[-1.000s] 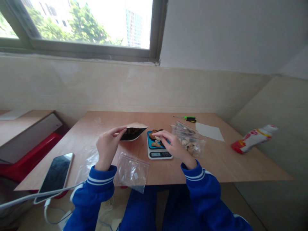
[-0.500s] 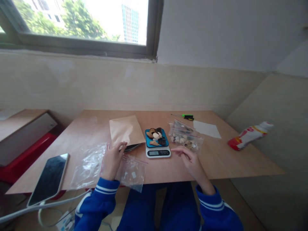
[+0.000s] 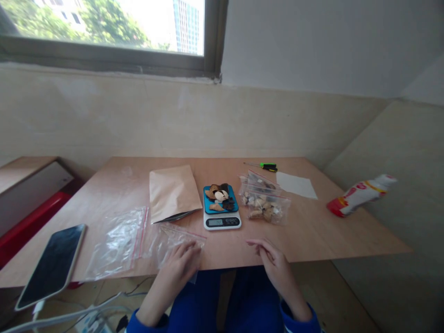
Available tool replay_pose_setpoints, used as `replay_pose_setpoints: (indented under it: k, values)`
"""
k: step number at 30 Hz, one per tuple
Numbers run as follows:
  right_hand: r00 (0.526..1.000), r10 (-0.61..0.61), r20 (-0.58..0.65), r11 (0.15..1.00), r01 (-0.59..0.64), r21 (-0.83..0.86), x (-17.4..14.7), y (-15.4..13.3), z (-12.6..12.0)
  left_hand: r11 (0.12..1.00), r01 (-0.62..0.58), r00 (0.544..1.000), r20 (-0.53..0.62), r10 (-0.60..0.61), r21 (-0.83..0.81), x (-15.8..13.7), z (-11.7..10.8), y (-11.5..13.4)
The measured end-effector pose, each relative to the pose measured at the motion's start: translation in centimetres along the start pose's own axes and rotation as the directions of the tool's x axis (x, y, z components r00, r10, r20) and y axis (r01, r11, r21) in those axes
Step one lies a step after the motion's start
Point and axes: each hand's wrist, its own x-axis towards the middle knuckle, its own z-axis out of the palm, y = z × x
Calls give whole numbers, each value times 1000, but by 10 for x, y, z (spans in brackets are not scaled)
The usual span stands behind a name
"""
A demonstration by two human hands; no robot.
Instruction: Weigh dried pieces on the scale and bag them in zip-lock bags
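Observation:
A white digital kitchen scale (image 3: 222, 223) with a blue platform bears several dried brown, black and pale pieces (image 3: 219, 196), which look like mushrooms. In front and to its left, my left hand (image 3: 182, 260) lies over a clear zip bag (image 3: 163, 240) at the table's front edge. Its fingers are loosely bent over the plastic, and no clear grip shows. Empty of any object, my right hand (image 3: 272, 259) hovers at the front edge, right of the scale, index finger stretched out. Zip bags of dried tan pieces (image 3: 265, 208) lie beyond it.
Left of the scale lies a brown kraft paper bag (image 3: 175, 192), its mouth slightly parted. More clear zip bags (image 3: 116, 243) and a phone (image 3: 52, 266) on a cable are further left. A screwdriver (image 3: 267, 165), white paper (image 3: 296, 185) and a leaning bottle (image 3: 360, 196) are on the right.
My left hand has moved from the kraft bag's mouth down and right onto the clear zip bag. The right hand has drawn back toward the table's front edge. My view has shifted slightly.

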Motion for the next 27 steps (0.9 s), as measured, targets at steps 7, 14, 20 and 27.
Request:
replay_pose_setpoints:
  k: [7, 14, 20, 27]
  values:
    - [990, -127, 58, 978, 134, -159, 45, 8, 20, 999, 48, 999, -10, -48, -11, -1, 8, -6]
    - [978, -165, 130, 836, 209, -507, 116, 4, 33, 995, 77, 997, 21, -76, -69, -1, 2, -1]
    - [978, -148, 144, 827, 202, -524, 120, 12, 29, 993, 81, 997, 26, -79, -82, -1, 4, -3]
    - [979, -196, 57, 951, 204, -234, 100, 7, 16, 994, 76, 997, 26, -75, -74, 0, 9, -9]
